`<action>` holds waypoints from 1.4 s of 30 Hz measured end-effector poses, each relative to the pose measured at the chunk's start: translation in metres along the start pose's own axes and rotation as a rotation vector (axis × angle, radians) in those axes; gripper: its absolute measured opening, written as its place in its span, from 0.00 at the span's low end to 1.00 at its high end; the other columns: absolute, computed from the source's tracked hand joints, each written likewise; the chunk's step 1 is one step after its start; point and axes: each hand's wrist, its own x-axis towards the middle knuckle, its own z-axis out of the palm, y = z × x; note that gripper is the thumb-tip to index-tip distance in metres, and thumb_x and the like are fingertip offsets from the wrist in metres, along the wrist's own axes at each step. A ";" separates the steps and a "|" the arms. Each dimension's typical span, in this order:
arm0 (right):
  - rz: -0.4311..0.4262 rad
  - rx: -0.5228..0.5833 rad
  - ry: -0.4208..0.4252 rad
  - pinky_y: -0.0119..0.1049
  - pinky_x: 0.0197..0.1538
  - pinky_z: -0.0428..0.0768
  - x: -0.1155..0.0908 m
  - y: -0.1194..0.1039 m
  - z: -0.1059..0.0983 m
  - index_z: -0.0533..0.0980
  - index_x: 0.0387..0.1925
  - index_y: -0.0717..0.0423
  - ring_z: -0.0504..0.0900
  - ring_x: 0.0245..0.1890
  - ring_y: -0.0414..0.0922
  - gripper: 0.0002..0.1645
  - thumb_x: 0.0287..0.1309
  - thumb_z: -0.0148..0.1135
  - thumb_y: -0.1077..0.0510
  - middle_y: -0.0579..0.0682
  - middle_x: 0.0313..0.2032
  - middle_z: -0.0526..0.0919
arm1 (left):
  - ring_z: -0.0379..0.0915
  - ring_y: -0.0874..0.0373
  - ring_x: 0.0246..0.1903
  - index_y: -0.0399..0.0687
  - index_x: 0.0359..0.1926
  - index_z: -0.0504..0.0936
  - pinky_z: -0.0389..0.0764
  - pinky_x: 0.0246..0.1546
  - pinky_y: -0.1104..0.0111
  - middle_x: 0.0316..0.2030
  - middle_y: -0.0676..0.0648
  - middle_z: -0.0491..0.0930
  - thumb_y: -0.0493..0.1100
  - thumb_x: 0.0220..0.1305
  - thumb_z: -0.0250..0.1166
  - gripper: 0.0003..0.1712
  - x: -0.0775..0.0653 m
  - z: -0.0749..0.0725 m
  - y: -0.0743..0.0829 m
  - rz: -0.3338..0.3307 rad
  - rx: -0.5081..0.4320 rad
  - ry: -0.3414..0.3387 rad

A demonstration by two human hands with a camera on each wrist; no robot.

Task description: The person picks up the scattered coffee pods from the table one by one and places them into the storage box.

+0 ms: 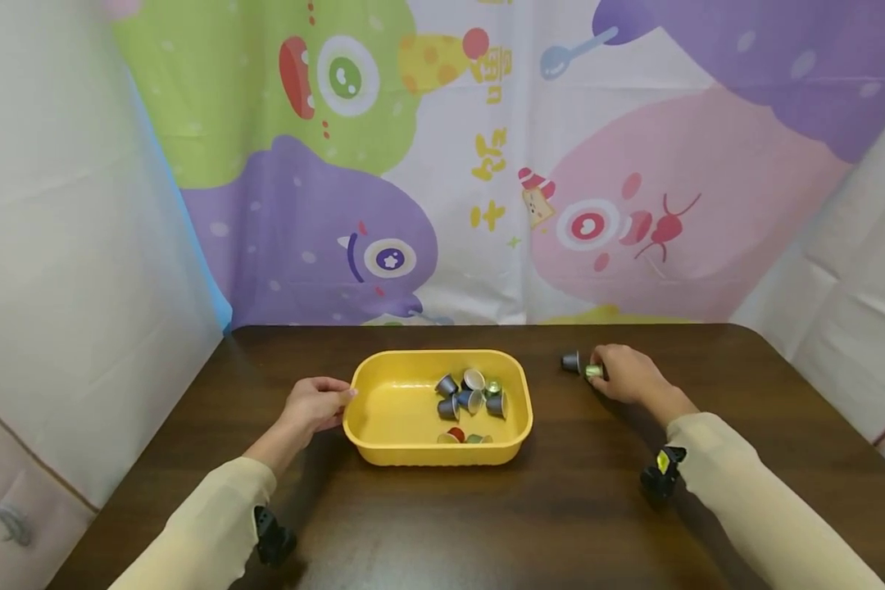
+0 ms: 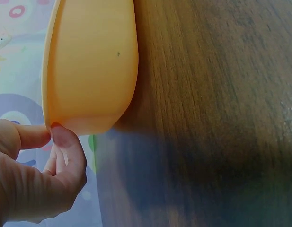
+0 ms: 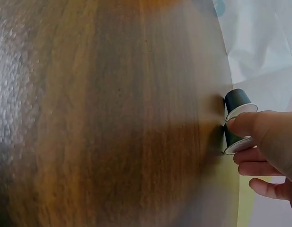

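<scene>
My left hand pinches the left rim of a yellow plastic basin between thumb and fingers. In the left wrist view, the thumb and forefinger meet at the rim's end. Over on the right, my right hand has thumb and fingers around a light green coffee capsule at the table surface. Just left of it lies a dark grey coffee capsule on its side. The right wrist view shows both lined up, the dark capsule beyond the thumb tip and the held one partly hidden by the thumb.
Several coffee capsules in dark, blue, green and red lie in the basin's right half, including a dark capsule. Everything rests on a dark brown wooden table. A cartoon-printed curtain hangs behind its far edge.
</scene>
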 end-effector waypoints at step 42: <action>-0.141 -0.092 0.231 0.46 0.33 0.78 -0.016 -0.007 -0.002 0.79 0.31 0.56 0.78 0.32 0.50 0.14 0.44 0.74 0.56 0.51 0.31 0.79 | 0.77 0.54 0.36 0.32 0.47 0.77 0.85 0.37 0.67 0.39 0.40 0.76 0.39 0.65 0.61 0.14 0.000 0.001 -0.003 0.007 0.005 0.032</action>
